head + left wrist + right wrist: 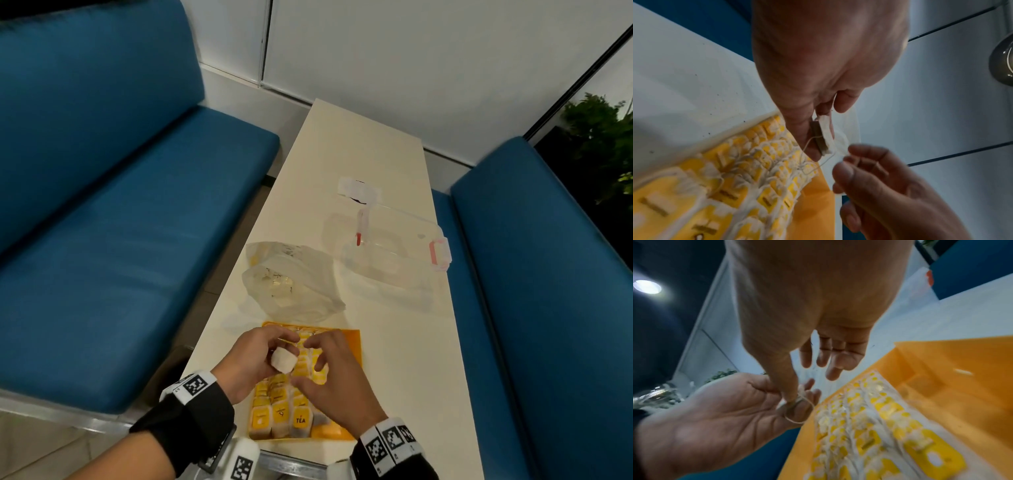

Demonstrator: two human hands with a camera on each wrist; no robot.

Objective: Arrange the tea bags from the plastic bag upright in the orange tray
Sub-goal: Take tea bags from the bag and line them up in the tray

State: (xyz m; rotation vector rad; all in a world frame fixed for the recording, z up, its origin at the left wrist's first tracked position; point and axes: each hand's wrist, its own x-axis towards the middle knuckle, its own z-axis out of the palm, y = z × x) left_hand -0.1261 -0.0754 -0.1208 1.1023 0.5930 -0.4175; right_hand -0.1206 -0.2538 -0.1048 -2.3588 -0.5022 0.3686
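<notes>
My left hand [286, 347] hovers over the orange tray [351, 346] and pinches a white tea bag [282, 364] between thumb and fingers. The left wrist view shows this tea bag [827, 135] edge-on, with its string [807, 168] looping across to my right hand [844, 160]. My right hand [313, 351] pinches the string [797, 420] close to the left fingers, its other fingers spread. Rows of yellow-tagged tea bags [281, 411] stand upright in the tray's left part. The crumpled plastic bag [294, 281] lies just beyond the tray, with a few bags inside.
A clear plastic box [394, 253] with pink latches sits at the table's right side, a small white item [358, 190] beyond it. Blue benches [137, 222] flank the narrow cream table [359, 147]. The tray's right part [349, 370] is bare orange.
</notes>
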